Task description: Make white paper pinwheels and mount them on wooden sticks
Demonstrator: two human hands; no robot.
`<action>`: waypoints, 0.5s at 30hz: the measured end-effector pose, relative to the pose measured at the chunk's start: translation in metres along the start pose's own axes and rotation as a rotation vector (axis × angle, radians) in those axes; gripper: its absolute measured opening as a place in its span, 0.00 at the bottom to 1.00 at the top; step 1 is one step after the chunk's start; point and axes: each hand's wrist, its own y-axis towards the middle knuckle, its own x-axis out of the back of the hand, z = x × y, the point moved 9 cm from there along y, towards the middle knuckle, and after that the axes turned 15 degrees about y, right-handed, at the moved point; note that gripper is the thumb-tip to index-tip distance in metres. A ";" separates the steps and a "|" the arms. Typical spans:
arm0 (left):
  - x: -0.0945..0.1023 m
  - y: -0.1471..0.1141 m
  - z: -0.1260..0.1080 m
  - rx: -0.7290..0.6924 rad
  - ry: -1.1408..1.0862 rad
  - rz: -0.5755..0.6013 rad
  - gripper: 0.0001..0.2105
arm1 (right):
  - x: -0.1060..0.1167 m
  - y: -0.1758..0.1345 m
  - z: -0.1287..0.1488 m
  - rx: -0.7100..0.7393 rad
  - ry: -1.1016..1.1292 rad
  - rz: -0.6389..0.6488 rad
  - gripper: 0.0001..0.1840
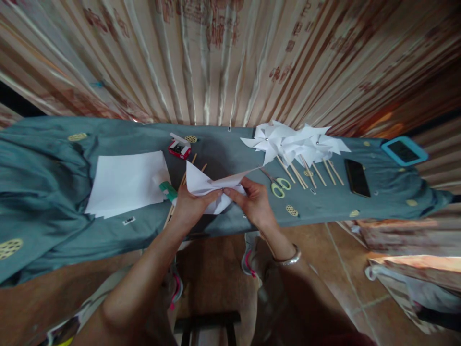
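Between my two hands is a white paper pinwheel (201, 181), its blades folded toward the middle, held over the front part of the cloth. My left hand (189, 206) pinches it from the left, with the thumb at the centre. From the right, my right hand (256, 201) grips the same paper, and its thumb meets the left one. The fingers behind the paper are hidden. Wooden sticks (170, 211) lie partly under my left hand, beside a green and white item (168, 191) that I cannot make out. Scissors (279, 186) with light green handles lie right of my right hand.
A stack of white paper (126, 180) lies at left, near a small open red box (179, 148). Several finished pinwheels (288, 139) on sticks are heaped at back right. Farther right are a black phone (357, 178) and a blue-framed device (405, 151). A curtain (216, 62) hangs behind.
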 end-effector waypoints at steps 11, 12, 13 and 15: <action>-0.002 -0.006 0.001 0.076 -0.004 0.034 0.13 | -0.004 -0.006 -0.001 0.027 -0.073 0.053 0.13; -0.001 -0.006 0.000 0.067 0.007 0.032 0.13 | -0.004 -0.007 0.001 0.036 -0.090 0.045 0.12; 0.000 -0.006 -0.001 0.050 0.015 0.032 0.12 | -0.003 -0.009 0.004 0.048 -0.109 0.035 0.12; 0.001 -0.007 -0.004 0.006 0.030 0.049 0.12 | -0.002 -0.012 0.010 0.084 -0.145 0.014 0.12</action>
